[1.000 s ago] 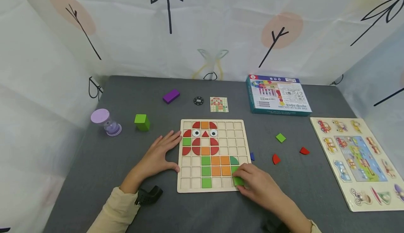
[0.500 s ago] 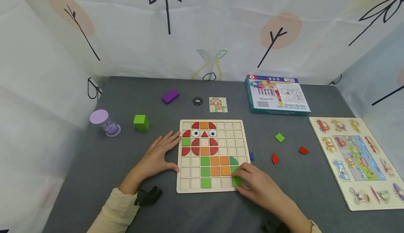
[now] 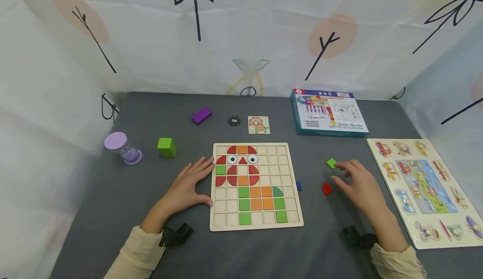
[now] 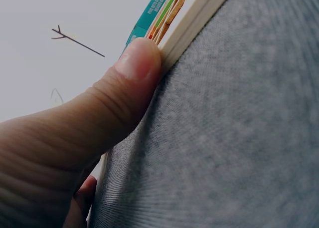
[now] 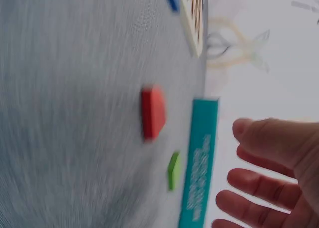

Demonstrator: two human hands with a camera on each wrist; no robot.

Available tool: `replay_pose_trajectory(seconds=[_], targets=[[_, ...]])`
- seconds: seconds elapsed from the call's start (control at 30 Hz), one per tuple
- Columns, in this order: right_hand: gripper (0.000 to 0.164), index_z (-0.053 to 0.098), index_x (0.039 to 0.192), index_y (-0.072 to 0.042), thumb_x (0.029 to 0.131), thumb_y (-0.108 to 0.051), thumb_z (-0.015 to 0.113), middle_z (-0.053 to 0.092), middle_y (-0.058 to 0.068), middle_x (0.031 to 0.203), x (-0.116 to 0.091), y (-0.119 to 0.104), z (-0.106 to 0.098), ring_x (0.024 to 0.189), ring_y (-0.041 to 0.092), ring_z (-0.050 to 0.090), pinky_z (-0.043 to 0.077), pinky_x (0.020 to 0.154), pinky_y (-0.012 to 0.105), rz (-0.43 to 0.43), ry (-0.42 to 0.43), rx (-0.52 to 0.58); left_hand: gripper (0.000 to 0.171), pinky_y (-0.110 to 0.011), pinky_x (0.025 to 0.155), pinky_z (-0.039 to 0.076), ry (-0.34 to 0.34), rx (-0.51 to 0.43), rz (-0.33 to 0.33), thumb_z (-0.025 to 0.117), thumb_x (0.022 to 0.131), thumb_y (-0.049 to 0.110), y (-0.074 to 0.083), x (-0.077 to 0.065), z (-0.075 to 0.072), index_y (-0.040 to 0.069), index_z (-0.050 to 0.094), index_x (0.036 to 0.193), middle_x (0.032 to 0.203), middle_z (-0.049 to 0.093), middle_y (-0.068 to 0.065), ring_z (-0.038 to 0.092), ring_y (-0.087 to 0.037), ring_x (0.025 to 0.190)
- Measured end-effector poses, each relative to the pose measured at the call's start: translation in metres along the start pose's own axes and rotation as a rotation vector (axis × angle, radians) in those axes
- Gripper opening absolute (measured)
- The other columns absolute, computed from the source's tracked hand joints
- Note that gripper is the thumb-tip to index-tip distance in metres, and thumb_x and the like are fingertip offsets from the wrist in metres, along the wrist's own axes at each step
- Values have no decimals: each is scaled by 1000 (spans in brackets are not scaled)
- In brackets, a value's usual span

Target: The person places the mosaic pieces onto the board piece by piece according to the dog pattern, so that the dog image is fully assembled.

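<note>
A wooden grid board (image 3: 294, 224) lies on the dark tabletop, with red, orange and green tiles set in some of its squares. My left hand (image 3: 190, 184) rests at the board's left edge, fingers spread; the left wrist view shows the thumb (image 4: 134, 68) against its side. My right hand (image 3: 358, 184) is over the table right of the board, fingertips close beside a loose green square tile (image 3: 331, 163). In the right wrist view nothing sits between its parted thumb and fingers. Near the thumb lies a red curved-edge tile (image 3: 327, 189). A second red tile is hidden behind this hand.
A blue piece (image 3: 299, 186) lies by the board's right edge. Behind are a pattern card (image 3: 258, 125), black chip (image 3: 234, 121), purple block (image 3: 201, 116) and box (image 3: 328, 113). Left stand a green block (image 3: 167, 147) and purple-capped timer (image 3: 123, 148); right, a picture puzzle (image 3: 388, 205).
The right hand has let go of the green tile, now lying in the board's lower right, and moved right and away toward the loose green tile. The left hand has stayed put.
</note>
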State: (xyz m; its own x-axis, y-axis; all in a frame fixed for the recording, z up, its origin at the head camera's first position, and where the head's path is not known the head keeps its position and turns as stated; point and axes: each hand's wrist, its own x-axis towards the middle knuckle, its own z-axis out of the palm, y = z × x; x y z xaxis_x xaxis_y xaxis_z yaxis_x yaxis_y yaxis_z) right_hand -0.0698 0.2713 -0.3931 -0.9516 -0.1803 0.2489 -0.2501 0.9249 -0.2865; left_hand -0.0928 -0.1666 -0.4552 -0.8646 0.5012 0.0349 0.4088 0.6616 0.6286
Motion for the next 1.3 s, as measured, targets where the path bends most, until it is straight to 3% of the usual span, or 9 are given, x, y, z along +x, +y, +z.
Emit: replay_pose_trajectory(seconds=[0.2,0.33,0.43,0.67,0.87,0.97,1.07,1.2,1.3], targets=[[33,60,104,1,76,-16,68,57,18,94,14,17,-2,79,28,54,43,65,44,127,-175,-30,105,-49,106,5,3,1,-2,74,53,54,0,-2,0,16,29,140,147,21,2,11,-23,136],[38,61,101,0,74,-25,71,58,13,87,16,13,-3,74,23,53,44,62,39,141,-344,-36,105,-49,106,5,1,-7,3,74,53,54,1,-2,-1,16,29,140,147,21,2,11,-23,136],[42,61,102,-2,71,-29,73,55,5,79,12,6,-3,68,16,48,39,56,31,140,-421,-22,105,-49,106,5,4,-14,10,74,53,53,2,-2,-1,16,29,140,147,21,2,11,-23,136],[39,62,97,-8,68,-31,75,53,-1,75,-3,-6,2,65,12,46,37,53,28,140,-404,-54,105,-49,106,5,2,-9,11,74,53,53,2,0,-2,15,29,140,147,21,1,11,-23,136],[21,63,88,-14,70,-10,73,54,-2,82,-8,-15,13,69,11,50,43,58,31,-28,-342,-46,105,-49,106,5,2,-5,10,74,52,53,1,0,-1,15,30,140,147,22,1,11,-23,136],[23,63,88,-14,70,-3,71,54,0,89,-8,-17,15,75,13,53,46,64,34,-76,-341,-34,105,-49,106,5,1,-3,4,74,53,53,1,0,-1,16,29,140,147,21,2,11,-23,136],[27,63,94,-11,70,-14,74,55,2,91,-8,-19,14,79,16,54,47,65,38,3,-344,-58,105,-49,106,5,-1,-7,3,75,53,52,2,0,-1,16,29,140,147,21,2,11,-23,136],[43,61,99,-6,68,-33,75,56,4,82,-8,-24,14,68,16,51,44,53,35,160,-337,-127,105,-49,106,5,-3,-11,4,75,53,52,3,0,-2,15,29,140,147,21,2,11,-23,136],[35,60,94,-4,72,-28,72,54,4,75,-9,-29,18,61,14,48,41,49,32,200,-313,-125,105,-49,106,5,-1,-12,5,74,53,52,3,0,-2,16,29,140,147,21,2,11,-23,136]])
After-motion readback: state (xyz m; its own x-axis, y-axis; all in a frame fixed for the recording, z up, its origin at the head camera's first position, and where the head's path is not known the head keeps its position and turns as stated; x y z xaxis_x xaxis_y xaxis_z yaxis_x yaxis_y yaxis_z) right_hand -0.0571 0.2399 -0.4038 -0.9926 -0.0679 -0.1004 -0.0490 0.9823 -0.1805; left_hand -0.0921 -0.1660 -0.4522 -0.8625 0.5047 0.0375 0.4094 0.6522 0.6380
